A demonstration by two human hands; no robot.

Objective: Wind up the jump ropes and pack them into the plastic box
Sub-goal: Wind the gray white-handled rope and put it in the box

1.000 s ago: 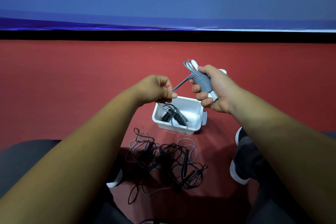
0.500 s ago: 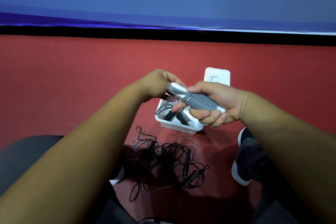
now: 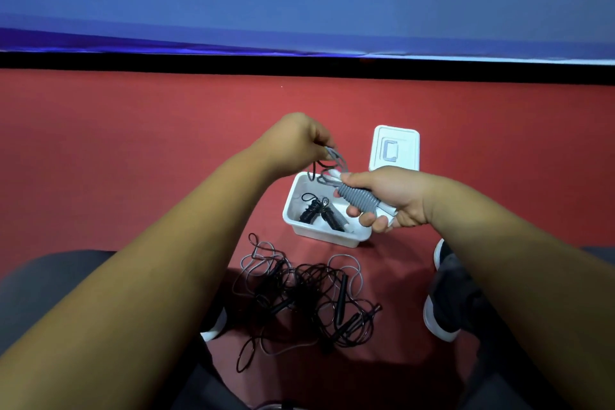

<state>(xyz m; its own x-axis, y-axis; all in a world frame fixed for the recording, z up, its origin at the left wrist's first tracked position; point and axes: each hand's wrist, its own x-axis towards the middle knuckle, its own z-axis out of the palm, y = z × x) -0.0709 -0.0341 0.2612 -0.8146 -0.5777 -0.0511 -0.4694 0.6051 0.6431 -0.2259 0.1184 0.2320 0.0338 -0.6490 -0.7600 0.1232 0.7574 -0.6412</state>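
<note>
Nearest, a tangle of black jump ropes (image 3: 299, 296) lay loose on the red floor (image 3: 133, 150), and just beyond it stood the white plastic box (image 3: 327, 238) with a wound black rope (image 3: 321, 213) inside. Above the box the right hand (image 3: 396, 196) had its grip clenched round the coiled grey jump rope (image 3: 359, 200), while the left hand (image 3: 299, 140) pinched its free loop (image 3: 336, 156) to the left. Beyond, the box lid (image 3: 396, 148) lay flat on the floor.

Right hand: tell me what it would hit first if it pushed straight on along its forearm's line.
Most likely the left hand, which pinches the loose loops of the grey rope just ahead of the right hand. The box seems to lie below that line, though one view leaves depth unsure.
</note>
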